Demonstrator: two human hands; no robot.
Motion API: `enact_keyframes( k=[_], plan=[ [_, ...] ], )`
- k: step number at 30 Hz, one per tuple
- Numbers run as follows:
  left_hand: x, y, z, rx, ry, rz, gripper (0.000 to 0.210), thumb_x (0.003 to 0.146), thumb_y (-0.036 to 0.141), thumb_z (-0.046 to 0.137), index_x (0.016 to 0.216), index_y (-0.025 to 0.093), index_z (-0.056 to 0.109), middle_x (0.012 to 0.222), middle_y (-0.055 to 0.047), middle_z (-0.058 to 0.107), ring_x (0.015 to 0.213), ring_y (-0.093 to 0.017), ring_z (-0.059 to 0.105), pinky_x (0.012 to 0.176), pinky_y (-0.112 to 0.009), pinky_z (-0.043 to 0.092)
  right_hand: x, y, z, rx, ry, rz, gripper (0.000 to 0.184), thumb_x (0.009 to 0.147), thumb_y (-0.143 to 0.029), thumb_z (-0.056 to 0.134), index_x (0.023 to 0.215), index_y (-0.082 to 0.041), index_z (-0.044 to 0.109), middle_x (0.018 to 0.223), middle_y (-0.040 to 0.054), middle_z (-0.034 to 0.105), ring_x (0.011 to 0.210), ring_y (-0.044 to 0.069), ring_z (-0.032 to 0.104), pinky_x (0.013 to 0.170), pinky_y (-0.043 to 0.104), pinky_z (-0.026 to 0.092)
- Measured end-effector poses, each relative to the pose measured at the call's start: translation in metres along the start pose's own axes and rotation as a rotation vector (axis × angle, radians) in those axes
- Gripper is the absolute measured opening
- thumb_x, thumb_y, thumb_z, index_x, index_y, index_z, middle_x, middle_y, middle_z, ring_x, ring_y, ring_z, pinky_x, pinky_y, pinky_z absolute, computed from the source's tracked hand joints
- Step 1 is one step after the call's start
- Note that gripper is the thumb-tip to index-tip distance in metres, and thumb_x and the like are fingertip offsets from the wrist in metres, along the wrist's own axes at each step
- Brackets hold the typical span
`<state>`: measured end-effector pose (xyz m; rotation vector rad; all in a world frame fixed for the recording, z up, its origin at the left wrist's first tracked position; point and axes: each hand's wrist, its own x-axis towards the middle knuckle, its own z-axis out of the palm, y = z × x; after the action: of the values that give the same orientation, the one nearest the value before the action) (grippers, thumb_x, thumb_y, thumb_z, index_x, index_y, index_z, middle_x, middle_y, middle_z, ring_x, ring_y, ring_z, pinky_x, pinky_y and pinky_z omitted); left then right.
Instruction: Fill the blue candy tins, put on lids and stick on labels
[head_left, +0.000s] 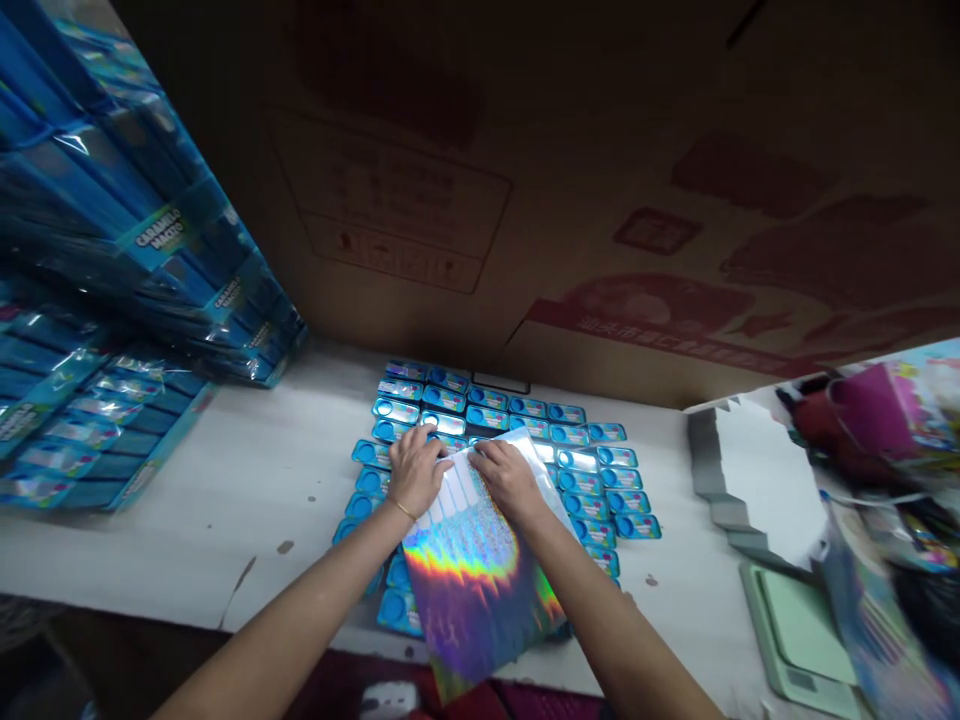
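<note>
A shiny rainbow holographic sheet (472, 600) with pale strips along its far end lies over rows of small blue flat cases (585, 482). My left hand (415, 470) is closed at the sheet's far left corner, fingers curled over the edge beside the cases. Against the far edge, my right hand (508, 477) pinches the sheet, its forearm crossing the right side. Both sets of fingertips are close together, and whatever small piece may be between them is hidden. Part of the rows is covered by the sheet and my hands.
A large cardboard box (465, 200) stands behind the white table (262, 450). Blue packed display boxes (165, 230) are stacked at left. To the right are a stack of white cut card (765, 480), a pale green scale (806, 625) and blurred bags.
</note>
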<state>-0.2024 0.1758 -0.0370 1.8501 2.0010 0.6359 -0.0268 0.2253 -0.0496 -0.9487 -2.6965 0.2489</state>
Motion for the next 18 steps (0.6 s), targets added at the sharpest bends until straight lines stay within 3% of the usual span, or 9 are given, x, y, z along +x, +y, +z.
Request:
enact_keyframes(
  k=[5, 9, 18],
  plan=[
    [-0.002, 0.003, 0.002, -0.017, 0.024, 0.02, 0.013, 0.073, 0.034, 0.053, 0.078, 0.024, 0.06, 0.113, -0.005, 0.048, 0.109, -0.025, 0.035, 0.086, -0.041, 0.026, 0.003, -0.005, -0.011, 0.063, 0.049, 0.103, 0.024, 0.083, -0.026, 0.043, 0.104, -0.021, 0.055, 0.105, 0.008, 0.054, 0.093, 0.019, 0.047, 0.076, 0.034, 0.039],
    [-0.003, 0.003, 0.004, -0.014, 0.041, 0.022, 0.014, 0.073, 0.034, 0.052, 0.077, 0.023, 0.059, 0.112, -0.004, 0.049, 0.108, -0.025, 0.036, 0.086, -0.041, 0.026, 0.008, -0.002, -0.005, 0.009, -0.016, 0.04, 0.03, 0.081, -0.028, 0.047, 0.111, -0.024, 0.051, 0.109, 0.0076, 0.053, 0.097, 0.022, 0.045, 0.076, 0.037, 0.038],
    [-0.004, 0.003, 0.005, -0.024, 0.048, 0.013, 0.014, 0.075, 0.032, 0.051, 0.082, 0.024, 0.06, 0.111, -0.005, 0.05, 0.107, -0.024, 0.037, 0.087, -0.041, 0.025, -0.005, 0.0, 0.004, 0.085, 0.052, 0.036, 0.021, 0.084, -0.025, 0.041, 0.095, -0.02, 0.058, 0.099, 0.0069, 0.058, 0.092, 0.018, 0.048, 0.076, 0.033, 0.039]
  ],
)
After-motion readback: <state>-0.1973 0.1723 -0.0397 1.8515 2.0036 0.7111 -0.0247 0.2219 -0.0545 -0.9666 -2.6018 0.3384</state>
